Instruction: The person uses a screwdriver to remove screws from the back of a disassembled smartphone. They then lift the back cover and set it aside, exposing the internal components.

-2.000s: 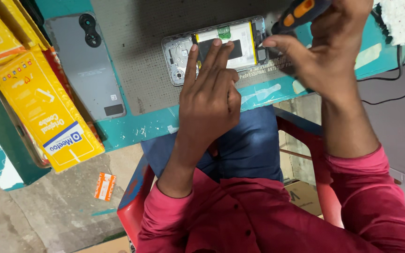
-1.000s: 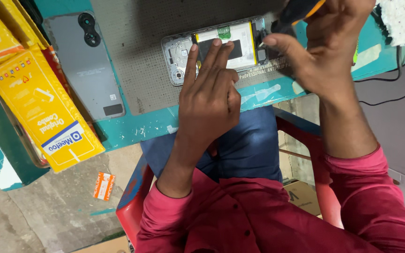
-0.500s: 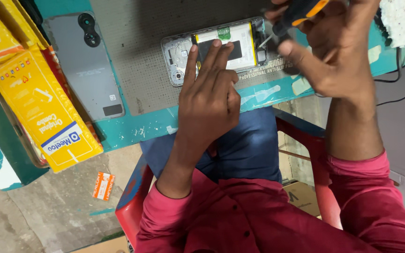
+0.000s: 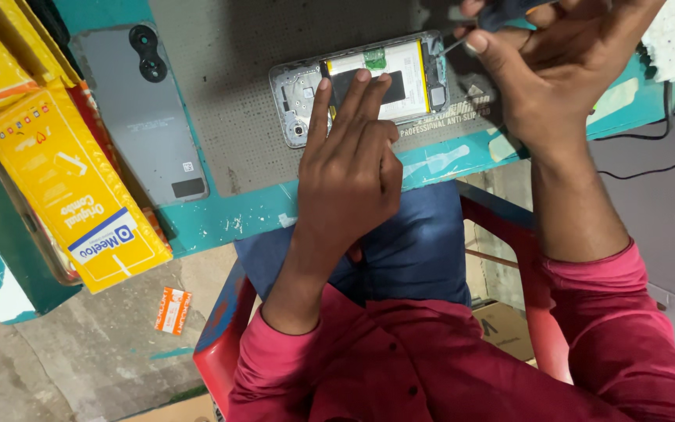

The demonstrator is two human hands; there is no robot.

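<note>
An opened phone [image 4: 300, 92] lies on a grey anti-slip mat [image 4: 228, 86], its back off and its white battery and circuit parts showing. My left hand [image 4: 349, 168] rests flat on it, with three fingertips pressing on the battery. My right hand [image 4: 556, 70] hovers at the phone's upper right corner, shut on a screwdriver [image 4: 501, 11] with a dark handle. The thin metal tip points down-left at the phone's top right edge. Whether the tip touches the phone cannot be made out.
A grey phone back cover [image 4: 146, 117] lies left of the mat on the teal table [image 4: 220, 219]. Yellow boxes [image 4: 72, 187] are stacked at the far left. Black cables [image 4: 666, 101] hang off the right edge. A small orange packet [image 4: 173, 310] lies on the floor beside the red chair [image 4: 216, 344].
My right hand has lifted the screwdriver up and away from the phone's right edge towards the top of the view. My left hand has stayed pressed on the battery.
</note>
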